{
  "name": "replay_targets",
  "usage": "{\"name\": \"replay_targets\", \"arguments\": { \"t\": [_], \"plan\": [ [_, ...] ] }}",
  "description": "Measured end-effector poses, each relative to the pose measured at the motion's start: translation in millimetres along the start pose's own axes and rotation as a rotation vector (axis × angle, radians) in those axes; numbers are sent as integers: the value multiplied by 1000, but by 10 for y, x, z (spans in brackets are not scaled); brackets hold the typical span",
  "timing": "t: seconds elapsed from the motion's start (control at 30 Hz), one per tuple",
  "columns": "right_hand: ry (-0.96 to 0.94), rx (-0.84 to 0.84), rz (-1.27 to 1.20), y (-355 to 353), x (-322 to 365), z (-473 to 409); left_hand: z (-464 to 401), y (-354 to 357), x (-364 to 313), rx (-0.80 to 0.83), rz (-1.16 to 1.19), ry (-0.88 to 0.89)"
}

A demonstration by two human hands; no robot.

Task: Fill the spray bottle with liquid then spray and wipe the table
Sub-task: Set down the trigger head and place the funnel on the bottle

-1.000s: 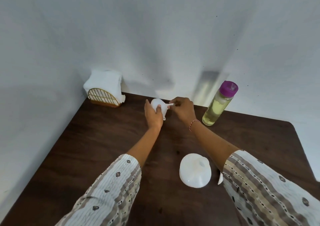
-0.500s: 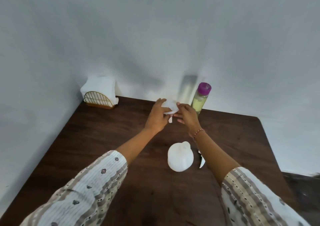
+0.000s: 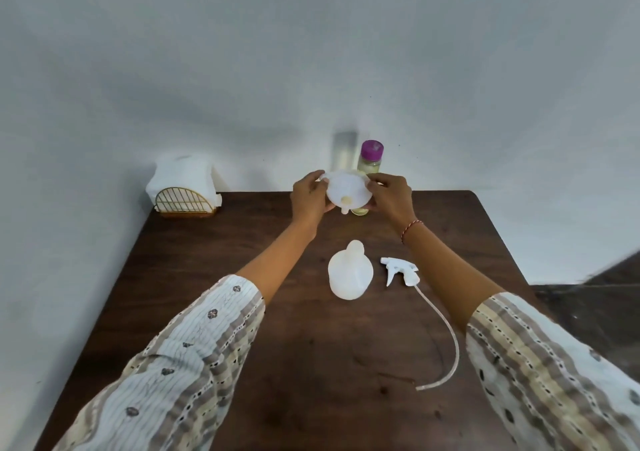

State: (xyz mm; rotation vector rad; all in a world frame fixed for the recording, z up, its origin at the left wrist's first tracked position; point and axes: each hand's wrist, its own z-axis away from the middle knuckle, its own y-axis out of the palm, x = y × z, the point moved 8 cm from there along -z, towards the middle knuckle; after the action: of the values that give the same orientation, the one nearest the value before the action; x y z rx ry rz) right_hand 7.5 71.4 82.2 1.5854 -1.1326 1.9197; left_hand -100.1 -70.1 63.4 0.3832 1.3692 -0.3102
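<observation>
I hold a white funnel (image 3: 347, 192) in the air above the far part of the dark wooden table (image 3: 214, 270), its spout pointing toward me. My left hand (image 3: 308, 196) grips its left rim and my right hand (image 3: 389, 196) grips its right rim. Below, the white spray bottle (image 3: 349, 274) stands open with no top on it. Its trigger head (image 3: 400, 270) lies to the right, with a long curved tube (image 3: 450, 343) trailing toward me. A bottle of yellowish liquid with a purple cap (image 3: 371, 154) stands behind the funnel, partly hidden.
A gold wire holder with white napkins (image 3: 183, 187) sits at the table's far left corner against the wall. White walls border the table at the back and left. A dark floor shows past the right edge.
The funnel has been lifted off the table and turned so its spout faces me. My view shifted, bringing the trigger head and its tube into sight.
</observation>
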Motion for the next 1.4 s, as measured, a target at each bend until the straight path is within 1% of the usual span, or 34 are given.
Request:
{"name": "replay_targets", "arguments": {
  "t": [0.13, 0.27, 0.4, 0.63, 0.8, 0.93, 1.03, 1.17, 1.3, 1.33, 1.4],
  "plan": [
    [15, -38, 19, -196, -8, 148, 138, 52, -69, 47, -11, -8],
    [6, -15, 34, -272, -6, 312, 260, 39, -30, 50, -43, -25],
    [3, 7, 52, -259, -65, 466, 348, -13, 75, 50, -26, -61],
    [-5, -19, 109, -213, -195, 588, 475, -69, 274, 72, -60, -105],
    [50, -9, 108, -141, -365, 645, 508, -110, 453, 61, -83, -143],
    [69, -27, 87, -115, -382, 624, 486, -105, 472, 64, -103, -144],
    [53, -16, 96, -89, -384, 600, 472, -103, 461, 69, -142, -128],
    [21, -43, 123, -74, -347, 574, 405, -125, 436, 34, -148, -101],
    [9, -125, 175, -205, -339, 453, 310, -242, 211, -113, -242, 60],
    [9, -145, 184, -251, -336, 420, 286, -245, 148, -120, -269, 91],
    [1, -162, 200, -316, -330, 328, 193, -188, 45, -80, -315, 133]
  ]
}}
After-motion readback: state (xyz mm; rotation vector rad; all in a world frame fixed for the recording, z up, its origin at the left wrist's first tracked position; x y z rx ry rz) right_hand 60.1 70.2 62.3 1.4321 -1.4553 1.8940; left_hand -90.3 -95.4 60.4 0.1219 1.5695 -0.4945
